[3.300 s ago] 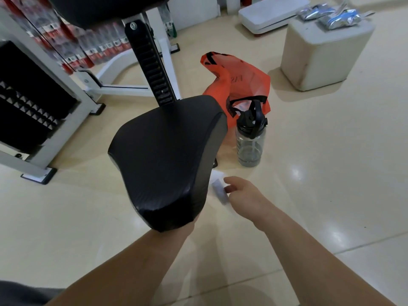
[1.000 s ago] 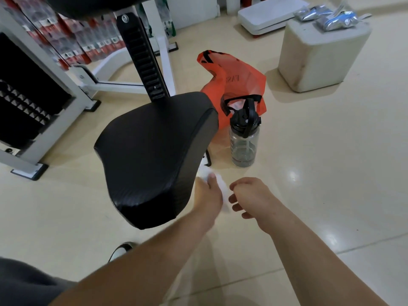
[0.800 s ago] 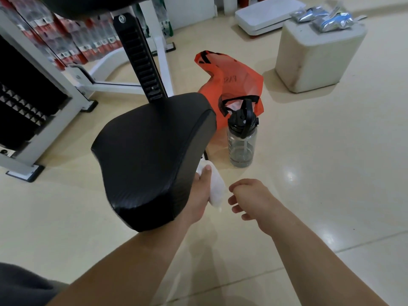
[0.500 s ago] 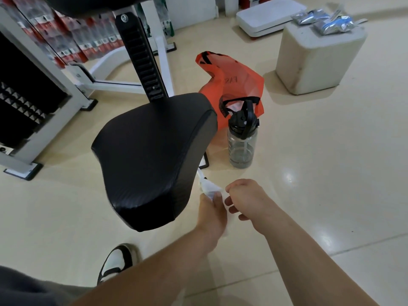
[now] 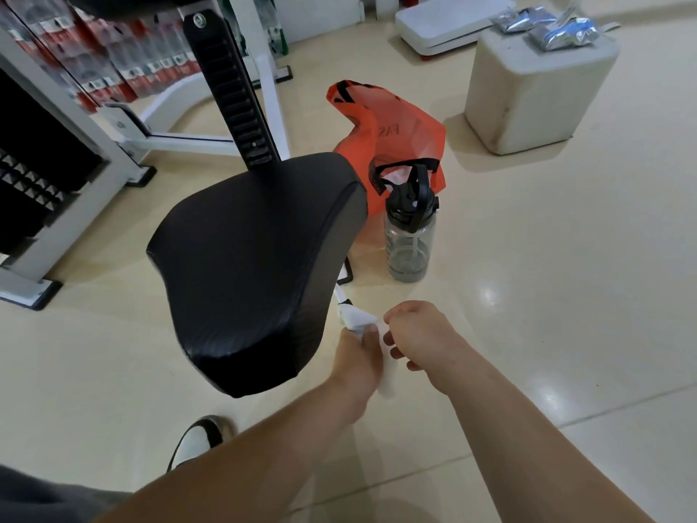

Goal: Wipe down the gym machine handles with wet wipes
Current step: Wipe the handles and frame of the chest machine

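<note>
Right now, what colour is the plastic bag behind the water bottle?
The plastic bag is orange, seen best in the head view.

Seat pad (image 5: 256,258): black leather-like cover, finely grained, dull sheen. Floor (image 5: 547,315): smooth, glossy cream tiles. Bottle (image 5: 409,247): clear plastic. Bag (image 5: 399,134): thin crinkled orange plastic. Frame (image 5: 181,139): white-painted metal. Wipe (image 5: 356,318): soft white fabric.

The person wears a dark grey garment (image 5: 41,496) and a white shoe (image 5: 193,443) with black trim; both forearms (image 5: 264,458) are bare.
</note>
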The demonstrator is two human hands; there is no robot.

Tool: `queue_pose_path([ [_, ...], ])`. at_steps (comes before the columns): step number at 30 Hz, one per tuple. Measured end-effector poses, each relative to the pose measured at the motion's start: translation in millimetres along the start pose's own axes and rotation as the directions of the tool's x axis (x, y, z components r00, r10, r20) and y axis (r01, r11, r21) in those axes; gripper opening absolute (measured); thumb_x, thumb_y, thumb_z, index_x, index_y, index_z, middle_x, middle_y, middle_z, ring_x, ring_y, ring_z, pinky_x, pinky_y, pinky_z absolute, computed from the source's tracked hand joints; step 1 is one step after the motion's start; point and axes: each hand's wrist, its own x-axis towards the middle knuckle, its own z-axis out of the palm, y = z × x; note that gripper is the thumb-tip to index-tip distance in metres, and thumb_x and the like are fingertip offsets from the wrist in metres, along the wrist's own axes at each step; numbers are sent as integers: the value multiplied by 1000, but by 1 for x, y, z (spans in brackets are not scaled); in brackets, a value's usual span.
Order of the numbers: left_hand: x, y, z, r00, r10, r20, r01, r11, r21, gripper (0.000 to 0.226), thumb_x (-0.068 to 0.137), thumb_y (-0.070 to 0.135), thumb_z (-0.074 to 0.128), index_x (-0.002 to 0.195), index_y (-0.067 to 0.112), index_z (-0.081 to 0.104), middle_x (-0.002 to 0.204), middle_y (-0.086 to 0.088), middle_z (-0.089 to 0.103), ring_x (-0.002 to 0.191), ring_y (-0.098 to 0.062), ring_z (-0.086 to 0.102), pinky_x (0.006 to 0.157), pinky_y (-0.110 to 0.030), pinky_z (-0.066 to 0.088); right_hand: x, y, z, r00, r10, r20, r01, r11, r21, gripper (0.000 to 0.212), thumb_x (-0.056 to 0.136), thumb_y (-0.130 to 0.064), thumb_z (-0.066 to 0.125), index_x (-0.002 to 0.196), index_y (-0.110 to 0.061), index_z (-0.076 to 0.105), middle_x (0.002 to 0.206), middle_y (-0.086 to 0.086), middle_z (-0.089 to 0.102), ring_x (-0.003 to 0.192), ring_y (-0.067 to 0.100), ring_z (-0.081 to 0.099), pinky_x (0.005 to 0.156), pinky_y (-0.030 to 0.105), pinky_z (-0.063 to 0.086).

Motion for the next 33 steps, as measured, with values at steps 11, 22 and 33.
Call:
queue_pose_path([
  [11,-20,57,-14,990,40,-138,-49,997,-63,63,106,55,35,157,18,34,151,-11,50,133,-31,52,114,-46,41,-2,6,-4,1000,13,-2,-13,1000,-25,39,90,-8,41,122,7,58,88,10,54,77,23,46,69,37,36],
  [22,8,53,-20,994,-108,34,113,959,-261,45,103,37,45,137,11,54,130,-17,61,123,-33,58,109,-47,46,0,7,-1,999,11,44,-10,1000,-12,31,95,-10,42,115,-1,64,97,15,67,77,25,56,68,35,42],
  [33,7,30,4,948,140,-285,-130,990,53,36,108,46,38,99,12,46,83,2,55,83,-19,57,71,-30,43,7,-3,-1,997,11,-74,-14,999,-44,17,86,-8,42,71,-14,37,73,3,41,62,22,33,57,31,27],
])
